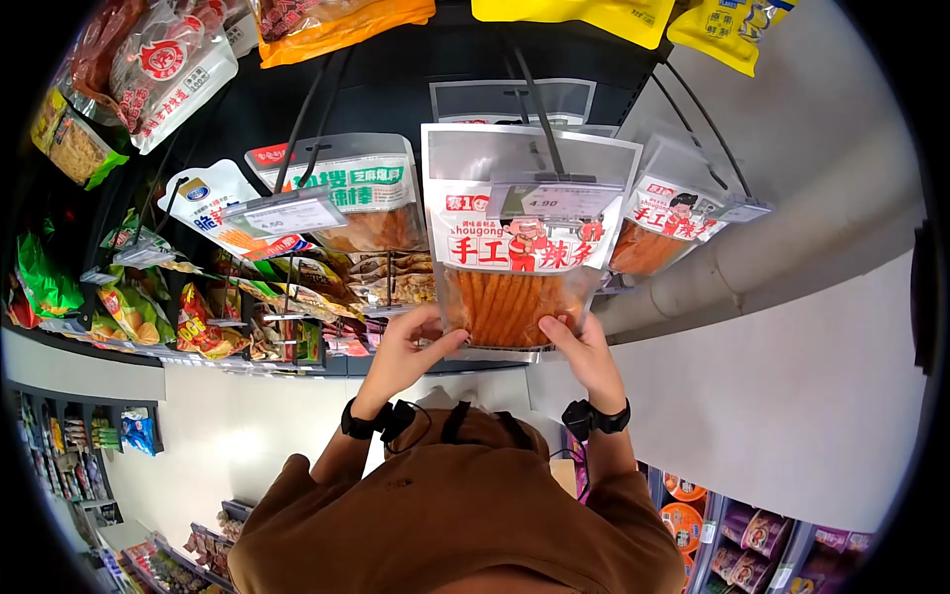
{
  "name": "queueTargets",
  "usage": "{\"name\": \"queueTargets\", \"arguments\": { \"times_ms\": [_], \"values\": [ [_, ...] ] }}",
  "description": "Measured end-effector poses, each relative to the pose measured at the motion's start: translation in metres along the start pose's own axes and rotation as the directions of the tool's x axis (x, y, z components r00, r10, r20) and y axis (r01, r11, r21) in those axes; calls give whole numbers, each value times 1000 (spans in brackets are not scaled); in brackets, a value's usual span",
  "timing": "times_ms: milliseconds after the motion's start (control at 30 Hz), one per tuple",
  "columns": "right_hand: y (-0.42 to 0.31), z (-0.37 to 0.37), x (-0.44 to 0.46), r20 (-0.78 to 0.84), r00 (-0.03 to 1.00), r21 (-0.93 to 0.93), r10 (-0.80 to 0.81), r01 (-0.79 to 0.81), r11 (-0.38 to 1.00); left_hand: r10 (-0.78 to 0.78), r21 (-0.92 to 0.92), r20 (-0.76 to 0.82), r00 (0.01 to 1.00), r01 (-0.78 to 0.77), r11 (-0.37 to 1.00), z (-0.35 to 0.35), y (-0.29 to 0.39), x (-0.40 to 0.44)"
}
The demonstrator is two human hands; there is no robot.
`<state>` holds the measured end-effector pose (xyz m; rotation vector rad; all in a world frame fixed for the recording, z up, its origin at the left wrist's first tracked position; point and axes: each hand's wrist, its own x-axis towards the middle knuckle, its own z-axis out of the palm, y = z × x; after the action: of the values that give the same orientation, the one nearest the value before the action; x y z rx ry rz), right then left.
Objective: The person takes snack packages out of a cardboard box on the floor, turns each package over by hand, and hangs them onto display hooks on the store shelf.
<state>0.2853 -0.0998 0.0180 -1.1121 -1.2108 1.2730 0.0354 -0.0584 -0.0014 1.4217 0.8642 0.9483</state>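
- From where I stand, the pouch of reddish strips (510, 309) is at the front of the middle hook (535, 107), its clear top behind the price tag (559, 201), so the hook seems to bear at least some of its weight
- The left hand (394, 368) has a narrow grip on one lower corner, thumb at the front edge and the other fingers curled partly out of sight, probably to steady that side
- The right hand (592, 368) pinches the opposite corner, thumb pressed on the front; matched like this, the hands likely keep the pouch square and its printed face turned to the person
- Both hands hold low, which leaves the big red lettering uncovered and the strips mostly in view
- Whether the pouch's hole is on the hook I cannot tell, as the tag covers that part
- A similar pouch (658, 216) hangs to the right and a green-labelled pouch (371, 198) to the left, each by its own tag, presumably so that prices and packets match up
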Motion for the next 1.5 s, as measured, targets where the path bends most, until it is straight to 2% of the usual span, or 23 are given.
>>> {"name": "queueTargets", "arguments": {
  "times_ms": [300,367,500,600,667,733,800,900,967,1000,1067,1133,1200,1300,1500],
  "values": [
    [7,-1,-3,15,998,-29,58,-57,998,-36,36,-12,999,37,999,2,-6,-7],
    [5,2,-3,-39,997,28,60,-59,998,-45,12,-20,999,45,999,1,-6,-8],
    [5,4,2,-33,999,31,14,-13,999,-11,40,-13,1000,12,999,2,1,-5],
    [14,3,6,-47,996,14,71,-70,997,-43,58,-14,999,44,997,-1,3,-6],
    [13,7,3,-112,991,83,74,-64,994,-61,84,-19,998,63,994,0,2,-5],
    [9,9,1,-135,988,101,71,-57,993,9,31,-29,1000,-9,999,6,3,-2],
    [6,10,-1,-161,984,118,69,-50,992,12,35,-13,1000,-12,999,8,0,0],
    [1,9,-1,-142,989,111,52,-37,993,-36,-69,-7,999,36,997,10,2,-1],
    [-6,9,0,-114,983,-3,142,-143,990,-48,-79,-13,999,47,996,8,4,0],
    [-6,9,3,-118,983,-4,142,-144,990,-48,-80,-8,999,47,996,8,3,2],
    [1,10,13,-98,994,33,47,-44,998,-31,-115,-32,999,27,993,6,-2,6],
    [11,11,12,-115,992,72,53,-44,996,-44,-97,-27,999,41,994,5,-3,6],
    [16,13,10,-193,981,132,23,2,991,-55,-59,14,998,56,997,5,-3,5],
    [8,11,9,-220,973,115,65,-41,993,-29,-68,17,999,30,997,7,2,4],
    [14,11,15,-224,973,126,53,-25,992,-13,-48,39,999,15,999,3,0,13]
  ]
}}
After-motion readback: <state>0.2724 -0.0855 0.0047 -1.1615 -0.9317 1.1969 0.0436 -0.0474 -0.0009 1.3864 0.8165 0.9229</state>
